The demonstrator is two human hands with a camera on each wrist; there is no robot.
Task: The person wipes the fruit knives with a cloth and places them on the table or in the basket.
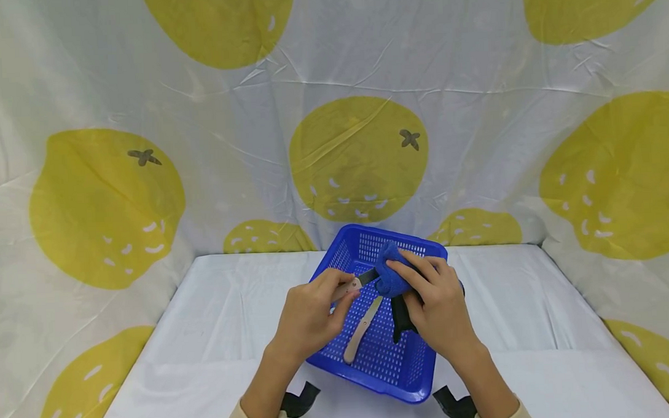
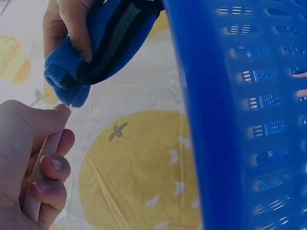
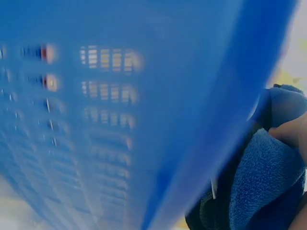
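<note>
My left hand (image 1: pixel 313 314) grips a knife by its pale handle (image 1: pixel 347 288), with the thumb along its side. Its short dark blade runs into a blue cloth (image 1: pixel 391 278) that my right hand (image 1: pixel 443 303) pinches around it, hiding the tip. Black bands mark the cloth in the left wrist view, and a black part hangs below the right hand. Both hands are above a blue perforated basket (image 1: pixel 415 395). In that basket lies a second knife with a light, curved handle (image 1: pixel 354 343). The right wrist view shows the bunched cloth (image 3: pixel 264 177) beside the basket wall (image 3: pixel 192 72).
The basket stands at an angle on a white-covered table (image 1: pixel 249 304). Behind it hangs a white curtain (image 1: pixel 465 155) printed with large yellow fruit. Black straps (image 1: pixel 300 402) show by both wrists.
</note>
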